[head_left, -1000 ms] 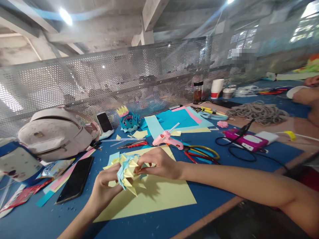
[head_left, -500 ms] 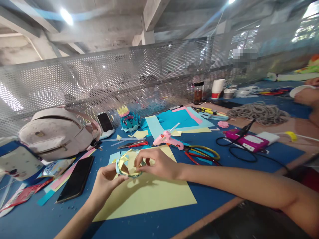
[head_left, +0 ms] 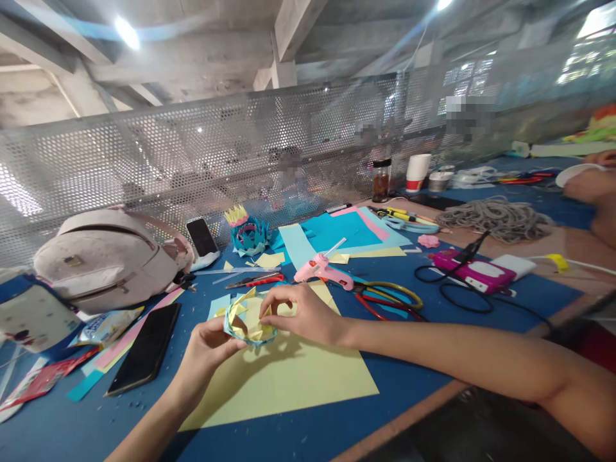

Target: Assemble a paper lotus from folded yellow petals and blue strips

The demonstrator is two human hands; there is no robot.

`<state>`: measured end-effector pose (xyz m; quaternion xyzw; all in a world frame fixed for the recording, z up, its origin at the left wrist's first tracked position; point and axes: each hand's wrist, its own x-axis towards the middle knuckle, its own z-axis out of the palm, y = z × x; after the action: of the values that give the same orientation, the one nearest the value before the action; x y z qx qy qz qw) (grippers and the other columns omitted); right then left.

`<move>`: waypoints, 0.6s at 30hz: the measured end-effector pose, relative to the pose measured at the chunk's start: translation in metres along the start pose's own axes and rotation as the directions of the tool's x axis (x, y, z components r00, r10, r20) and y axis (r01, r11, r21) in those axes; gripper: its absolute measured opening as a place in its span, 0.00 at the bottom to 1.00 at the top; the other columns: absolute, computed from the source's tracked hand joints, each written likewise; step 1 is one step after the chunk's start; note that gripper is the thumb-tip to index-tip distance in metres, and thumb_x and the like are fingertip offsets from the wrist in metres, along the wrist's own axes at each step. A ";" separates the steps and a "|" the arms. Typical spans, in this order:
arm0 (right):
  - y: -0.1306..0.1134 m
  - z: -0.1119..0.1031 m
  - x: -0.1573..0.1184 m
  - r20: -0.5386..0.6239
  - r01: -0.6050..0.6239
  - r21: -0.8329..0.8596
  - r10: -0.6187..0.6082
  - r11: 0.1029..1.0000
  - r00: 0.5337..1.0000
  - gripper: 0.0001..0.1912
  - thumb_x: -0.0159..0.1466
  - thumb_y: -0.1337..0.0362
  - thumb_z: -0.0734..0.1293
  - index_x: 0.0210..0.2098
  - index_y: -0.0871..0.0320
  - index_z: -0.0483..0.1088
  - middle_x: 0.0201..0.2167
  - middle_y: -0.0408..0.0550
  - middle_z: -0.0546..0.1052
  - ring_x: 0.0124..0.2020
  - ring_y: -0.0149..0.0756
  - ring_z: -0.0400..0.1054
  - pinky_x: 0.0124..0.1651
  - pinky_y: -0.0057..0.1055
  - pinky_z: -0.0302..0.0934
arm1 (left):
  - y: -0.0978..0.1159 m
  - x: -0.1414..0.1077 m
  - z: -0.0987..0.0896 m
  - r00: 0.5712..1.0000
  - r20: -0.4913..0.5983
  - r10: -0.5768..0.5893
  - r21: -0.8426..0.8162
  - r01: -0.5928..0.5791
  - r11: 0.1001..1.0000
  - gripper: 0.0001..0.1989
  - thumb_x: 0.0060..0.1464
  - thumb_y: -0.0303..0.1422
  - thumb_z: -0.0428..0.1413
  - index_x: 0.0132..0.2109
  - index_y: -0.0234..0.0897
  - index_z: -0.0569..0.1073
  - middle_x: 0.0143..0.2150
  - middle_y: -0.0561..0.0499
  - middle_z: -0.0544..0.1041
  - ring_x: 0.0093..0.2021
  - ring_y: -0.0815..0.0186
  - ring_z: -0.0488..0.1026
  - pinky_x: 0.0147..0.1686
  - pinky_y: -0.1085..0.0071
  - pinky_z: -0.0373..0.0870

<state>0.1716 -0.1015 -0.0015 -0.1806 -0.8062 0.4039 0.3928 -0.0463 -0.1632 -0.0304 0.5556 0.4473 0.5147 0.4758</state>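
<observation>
Between my hands is a folded paper ring (head_left: 251, 342), light blue outside with yellow points inside, tilted above a yellow paper sheet (head_left: 308, 378). The thumb and fingers of my left hand (head_left: 208, 350) grip its left side. My right hand (head_left: 299, 313) pinches the ring's right edge between thumb and fingertips, partly covering it. Just beyond my right hand lie a pink glue gun (head_left: 323, 272) with a clear stick in it and a pair of scissors (head_left: 389, 296) with red and yellow handles. Red-handled pliers (head_left: 260, 280) rest behind the ring.
A blue paper lotus (head_left: 250, 237) and coloured sheets (head_left: 341, 231) lie at the back. To the left are a black phone (head_left: 144, 346), a pale backpack (head_left: 106, 256) and a cup (head_left: 33, 314). Rightward sit a magenta power strip (head_left: 474, 271), its cable, and grey cord (head_left: 500, 218).
The paper ring has tipped slightly, so more of its yellow inner points show. My right fingers have shifted a little along its right edge; my left hand keeps its grip.
</observation>
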 end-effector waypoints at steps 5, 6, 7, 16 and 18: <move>-0.004 0.000 0.000 -0.001 -0.022 0.049 0.022 0.999 1.000 0.08 0.60 0.60 0.72 0.34 0.59 0.75 0.34 0.45 0.78 0.34 0.33 0.70 0.40 0.28 0.62 | 0.001 -0.001 0.002 1.000 -0.009 -0.006 -0.042 0.006 0.999 0.10 0.41 0.35 0.70 0.33 0.37 0.82 0.34 0.48 0.82 0.35 0.61 0.75 0.40 0.70 0.72; -0.004 0.000 0.000 0.004 -0.028 0.056 0.028 0.998 1.000 0.08 0.60 0.60 0.72 0.34 0.59 0.75 0.34 0.45 0.78 0.34 0.32 0.70 0.39 0.28 0.62 | 0.001 -0.001 0.002 1.000 -0.011 -0.013 -0.052 0.012 0.999 0.11 0.41 0.35 0.70 0.35 0.37 0.82 0.35 0.48 0.82 0.36 0.60 0.76 0.41 0.69 0.72; -0.004 0.000 -0.001 0.008 -0.036 0.062 0.035 0.997 0.999 0.08 0.60 0.60 0.72 0.34 0.59 0.75 0.34 0.45 0.78 0.33 0.32 0.70 0.39 0.28 0.62 | 0.001 -0.001 0.002 1.000 -0.013 -0.019 -0.062 0.018 0.998 0.12 0.41 0.36 0.70 0.36 0.37 0.83 0.35 0.47 0.82 0.36 0.59 0.76 0.41 0.68 0.72; 0.002 0.003 0.000 0.045 -0.134 0.168 0.128 0.977 0.991 0.11 0.60 0.58 0.72 0.34 0.60 0.79 0.33 0.47 0.81 0.36 0.35 0.73 0.40 0.27 0.64 | 0.006 -0.001 0.006 0.993 -0.096 -0.063 -0.087 0.054 0.995 0.14 0.44 0.36 0.69 0.40 0.38 0.83 0.37 0.48 0.83 0.39 0.60 0.77 0.42 0.71 0.70; 0.003 0.003 0.000 0.045 -0.139 0.170 0.133 0.976 0.990 0.11 0.60 0.58 0.72 0.34 0.60 0.79 0.33 0.47 0.81 0.36 0.35 0.73 0.39 0.27 0.64 | 0.008 -0.001 0.007 0.991 -0.112 -0.073 -0.081 0.064 0.995 0.14 0.44 0.36 0.69 0.39 0.37 0.83 0.37 0.48 0.83 0.40 0.60 0.77 0.42 0.71 0.70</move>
<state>0.1688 -0.1009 -0.0051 -0.1940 -0.7602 0.5013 0.3650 -0.0395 -0.1654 -0.0231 0.4904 0.4726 0.5462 0.4877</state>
